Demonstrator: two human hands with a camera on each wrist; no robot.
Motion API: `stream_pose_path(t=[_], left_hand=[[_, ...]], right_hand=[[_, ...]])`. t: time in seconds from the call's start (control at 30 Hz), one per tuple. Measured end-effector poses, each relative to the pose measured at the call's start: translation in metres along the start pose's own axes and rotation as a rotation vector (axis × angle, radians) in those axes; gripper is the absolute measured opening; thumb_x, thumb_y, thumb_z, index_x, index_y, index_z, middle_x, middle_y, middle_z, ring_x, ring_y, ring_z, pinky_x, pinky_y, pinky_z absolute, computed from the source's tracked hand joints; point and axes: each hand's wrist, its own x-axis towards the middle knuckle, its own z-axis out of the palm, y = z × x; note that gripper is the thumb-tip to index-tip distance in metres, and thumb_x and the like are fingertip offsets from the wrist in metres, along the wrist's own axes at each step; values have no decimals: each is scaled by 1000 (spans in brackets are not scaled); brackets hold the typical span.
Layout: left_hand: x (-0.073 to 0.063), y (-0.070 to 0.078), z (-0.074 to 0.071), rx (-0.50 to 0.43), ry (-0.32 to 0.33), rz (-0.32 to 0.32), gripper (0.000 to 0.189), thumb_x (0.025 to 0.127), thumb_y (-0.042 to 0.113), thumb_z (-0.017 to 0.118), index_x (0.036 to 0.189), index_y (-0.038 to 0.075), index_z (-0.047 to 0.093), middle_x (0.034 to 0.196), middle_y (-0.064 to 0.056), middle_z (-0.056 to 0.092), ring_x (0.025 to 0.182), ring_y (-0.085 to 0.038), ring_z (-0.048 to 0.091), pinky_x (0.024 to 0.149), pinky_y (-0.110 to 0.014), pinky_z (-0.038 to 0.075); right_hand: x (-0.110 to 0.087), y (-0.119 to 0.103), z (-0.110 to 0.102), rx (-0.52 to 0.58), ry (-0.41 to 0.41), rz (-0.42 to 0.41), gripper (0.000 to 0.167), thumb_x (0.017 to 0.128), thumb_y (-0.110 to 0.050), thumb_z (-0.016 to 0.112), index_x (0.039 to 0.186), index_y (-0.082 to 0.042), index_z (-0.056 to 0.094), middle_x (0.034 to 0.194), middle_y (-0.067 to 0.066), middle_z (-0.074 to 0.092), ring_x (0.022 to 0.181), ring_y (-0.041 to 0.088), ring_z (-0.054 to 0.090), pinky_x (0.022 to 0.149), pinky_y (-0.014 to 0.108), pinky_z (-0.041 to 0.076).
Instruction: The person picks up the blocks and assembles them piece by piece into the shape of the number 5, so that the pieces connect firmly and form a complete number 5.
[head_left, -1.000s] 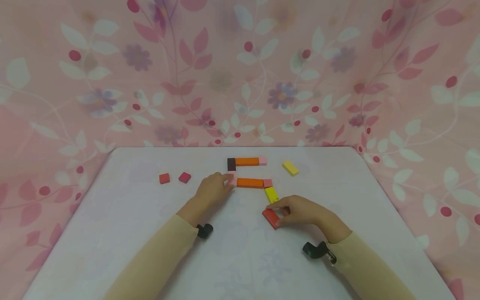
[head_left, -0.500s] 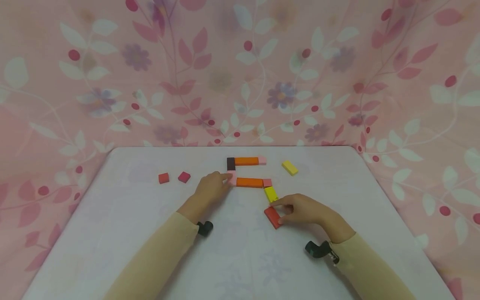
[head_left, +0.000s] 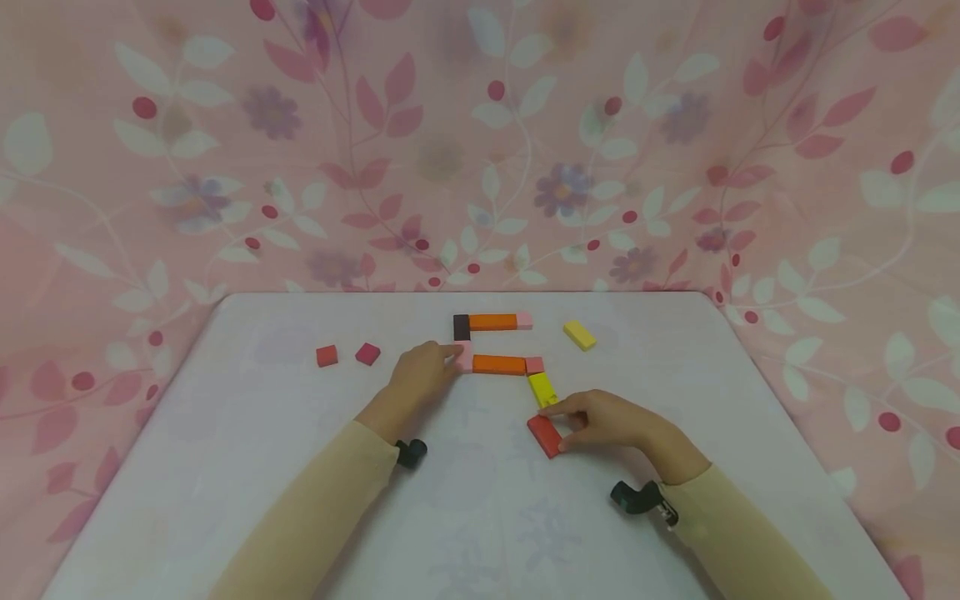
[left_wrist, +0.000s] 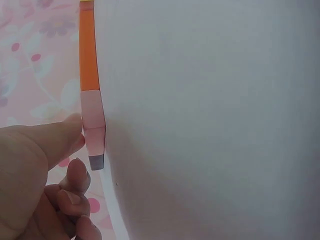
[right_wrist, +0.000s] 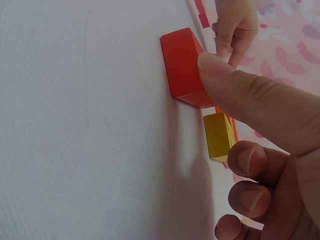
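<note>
In the head view my left hand [head_left: 418,375] reaches the corner of a row of blocks. Its thumb and forefinger touch the side of a pink block [left_wrist: 94,110]; a second pink block [left_wrist: 95,140] adjoins it. My right hand [head_left: 603,423] pinches a red block [head_left: 544,436], thumb [right_wrist: 215,65] on one side and forefinger at its far end. This block lies at a slant just below a yellow block [head_left: 542,389]. The forefinger partly covers the space between them. In the right wrist view, the other fingers [right_wrist: 250,197] hang curled below the thumb.
An orange block [head_left: 499,365] joins the pink corner to a small pink block [head_left: 534,365]. Behind are a black block [head_left: 461,327] and another orange block [head_left: 492,322]. Loose red [head_left: 327,356] and dark pink [head_left: 367,354] blocks lie left, a pale yellow block [head_left: 580,335] right.
The red block has shifted slightly to the right, with my right hand moving along with it. My left hand stays at the pink blocks.
</note>
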Motion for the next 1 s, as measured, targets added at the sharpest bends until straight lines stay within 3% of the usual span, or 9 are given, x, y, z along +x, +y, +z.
stream_pose_path(t=[0.53,1.0], left_hand=[[1,1,-2,-39,-24,-41,45,102,32,59,146,28,54,143,-9,57,135,-30,48,112,-47,36],[1,2,-2,-47,-28,-58,45,101,36,59,145,27,55,144,-11,56,134,-33,49,112,-49,36]], right_hand=[[2,-8,5,11,-11,29,50,83,-36,83,130,-35,68,63,-9,41,59,8,42,56,23,32],[2,-9,7,15,0,46,46,87,-36,79,131,-39,66,65,-10,42,62,9,45,57,23,34]])
